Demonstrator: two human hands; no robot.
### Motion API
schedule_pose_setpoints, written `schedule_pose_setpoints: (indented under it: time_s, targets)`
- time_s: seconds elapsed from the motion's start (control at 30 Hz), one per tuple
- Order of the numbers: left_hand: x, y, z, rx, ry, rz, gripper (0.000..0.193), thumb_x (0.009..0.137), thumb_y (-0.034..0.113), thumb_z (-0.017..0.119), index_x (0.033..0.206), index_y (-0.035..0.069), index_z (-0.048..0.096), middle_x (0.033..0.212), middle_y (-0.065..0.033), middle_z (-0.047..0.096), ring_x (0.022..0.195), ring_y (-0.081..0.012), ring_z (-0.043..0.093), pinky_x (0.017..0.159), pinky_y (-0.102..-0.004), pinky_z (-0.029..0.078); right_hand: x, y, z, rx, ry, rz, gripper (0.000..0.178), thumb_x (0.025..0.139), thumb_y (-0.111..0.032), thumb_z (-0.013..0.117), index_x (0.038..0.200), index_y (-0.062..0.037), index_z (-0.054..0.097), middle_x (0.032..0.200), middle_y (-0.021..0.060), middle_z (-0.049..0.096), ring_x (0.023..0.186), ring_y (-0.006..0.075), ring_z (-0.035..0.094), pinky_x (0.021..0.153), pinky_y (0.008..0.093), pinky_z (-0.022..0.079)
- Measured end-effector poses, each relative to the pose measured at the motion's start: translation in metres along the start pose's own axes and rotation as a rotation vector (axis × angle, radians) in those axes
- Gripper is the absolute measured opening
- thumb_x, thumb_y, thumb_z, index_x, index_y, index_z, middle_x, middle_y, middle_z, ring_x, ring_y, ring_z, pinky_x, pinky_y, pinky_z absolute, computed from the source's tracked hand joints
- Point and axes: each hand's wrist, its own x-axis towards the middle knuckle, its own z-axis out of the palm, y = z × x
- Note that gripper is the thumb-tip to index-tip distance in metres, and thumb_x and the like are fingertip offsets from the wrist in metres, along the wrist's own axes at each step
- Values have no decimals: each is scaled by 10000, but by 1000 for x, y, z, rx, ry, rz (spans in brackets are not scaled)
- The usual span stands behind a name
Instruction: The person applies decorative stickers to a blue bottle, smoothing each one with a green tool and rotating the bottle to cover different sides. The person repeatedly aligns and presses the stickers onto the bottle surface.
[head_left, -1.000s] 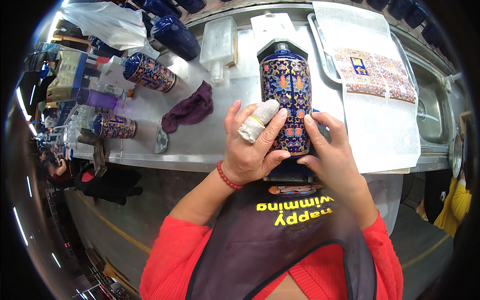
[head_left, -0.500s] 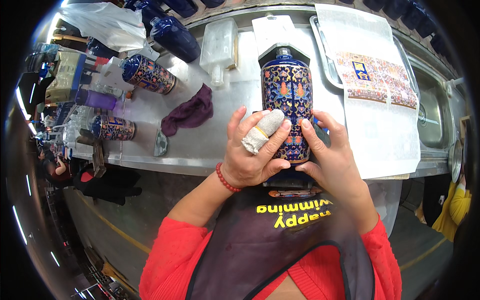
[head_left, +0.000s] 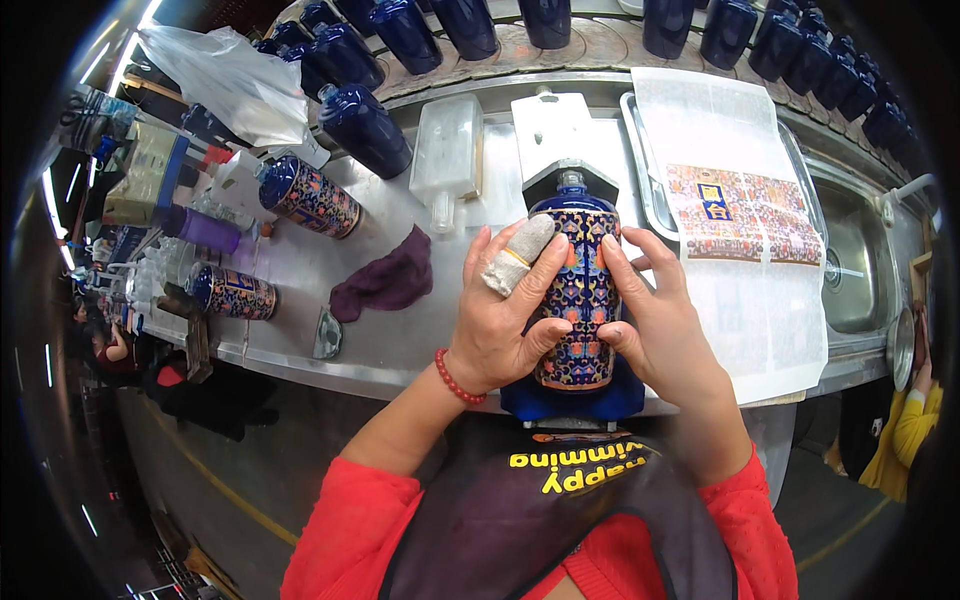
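Note:
A dark blue bottle (head_left: pixel 584 285) with a colourful floral pattern lies with its neck pointing away from me, on a support with a blue base (head_left: pixel 522 402). My left hand (head_left: pixel 508 310) curves along its left side, fingertips and thumb against the pattern. A grey cloth finger cover (head_left: pixel 520 252) with a yellow band sits on one of that hand's fingers. From the right, my right hand (head_left: pixel 660 310) holds the bottle too, its thumb and index finger on the front and the other fingers round the side.
Printed decal sheets (head_left: pixel 735 205) lie on white paper at right, beside a sink (head_left: pixel 858 260). Leftward are a purple cloth (head_left: pixel 385 275), a green scraper-like piece (head_left: pixel 328 333), a clear bottle (head_left: pixel 446 155) and two patterned bottles (head_left: pixel 310 197). Plain blue bottles (head_left: pixel 470 30) stand along the back.
Both hands have slid along the bottle toward its neck, baring more of the lower pattern. The view has tilted up, so more plain blue bottles show at the back.

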Motion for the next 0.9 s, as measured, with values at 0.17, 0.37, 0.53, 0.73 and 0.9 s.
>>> schedule_pose_setpoints:
  time_s: [0.17, 0.37, 0.53, 0.73, 0.9]
  targets:
    - [0, -1, -3, 21, -14, 4, 686, 1007, 575, 522, 1446, 52, 586, 1438, -188, 576, 1351, -401, 490, 1193, -567, 219, 8, -2, 0, 2, 9, 14, 670, 903, -354, 736, 1488, -97, 534, 1473, 192, 417, 1247, 389, 491, 1049, 462, 445]
    - [1, -1, -3, 29, -32, 7, 750, 1027, 593, 476, 1430, -33, 567, 1296, -169, 679, 1350, -401, 523, 1215, -537, 224, 10, -2, 1, -69, 29, 20, 644, 912, -323, 734, 1481, -91, 541, 1452, 192, 431, 1237, 388, 493, 1061, 463, 433]
    - [1, 0, -1, 30, -7, 16, 770, 1031, 603, 451, 1435, -43, 557, 1328, -186, 655, 1346, -401, 529, 1218, -533, 216, 14, -1, 2, 2, 42, 30, 632, 931, -335, 715, 1480, -79, 534, 1425, 196, 439, 1230, 388, 491, 1055, 464, 432]
    - [1, 1, -1, 24, 3, 12, 772, 1030, 602, 454, 1436, -47, 554, 1350, -199, 638, 1349, -399, 525, 1219, -531, 213, 23, 0, -3, 12, 68, 53, 593, 944, -342, 701, 1456, -85, 551, 1385, 195, 456, 1228, 394, 490, 1052, 465, 431]
    - [1, 0, 0, 18, 2, 6, 773, 1029, 601, 457, 1436, -50, 551, 1333, -191, 645, 1345, -395, 526, 1217, -529, 214, 28, -2, -5, -107, 74, 4, 587, 907, -292, 739, 1440, -109, 574, 1380, 195, 472, 1236, 396, 491, 1051, 468, 434]
